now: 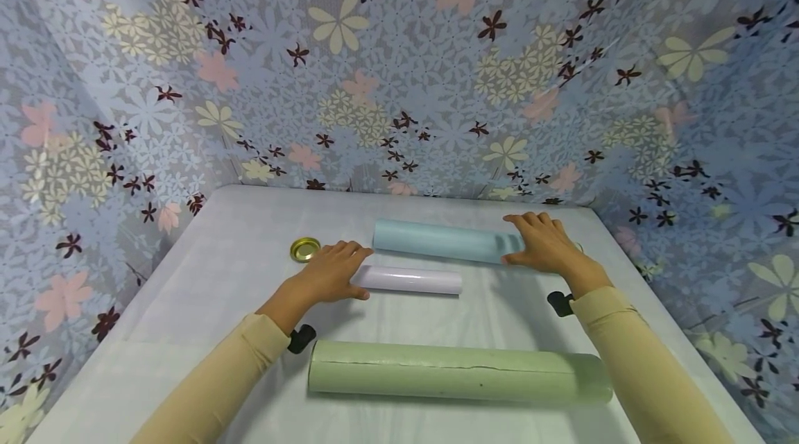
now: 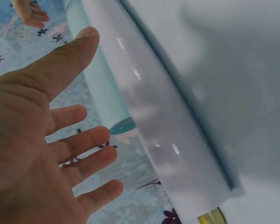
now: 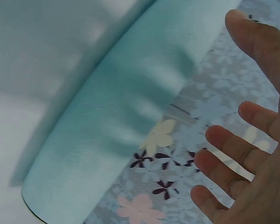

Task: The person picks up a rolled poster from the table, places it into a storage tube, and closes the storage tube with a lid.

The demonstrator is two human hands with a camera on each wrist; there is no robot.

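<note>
A light blue tube (image 1: 437, 238) lies across the far part of the table, its right end partly hidden by my right hand (image 1: 544, 246). That hand hovers at the tube with fingers spread, and the right wrist view shows a gap between the fingers and the blue surface. Nearer me lies a shorter, glossy white tube (image 1: 415, 281). My left hand (image 1: 327, 272) is held over its left end, thumb apart from the fingers. In the left wrist view the palm is bare beside the white tube (image 2: 163, 121).
A long pale green roll (image 1: 462, 372) with a crack along it lies closest to me. The gold jar lid (image 1: 304, 250) rests beyond my left hand. Another small round rim (image 1: 580, 247) shows behind my right hand. Flowered cloth (image 1: 399, 83) hangs around the white-covered table (image 1: 181, 333).
</note>
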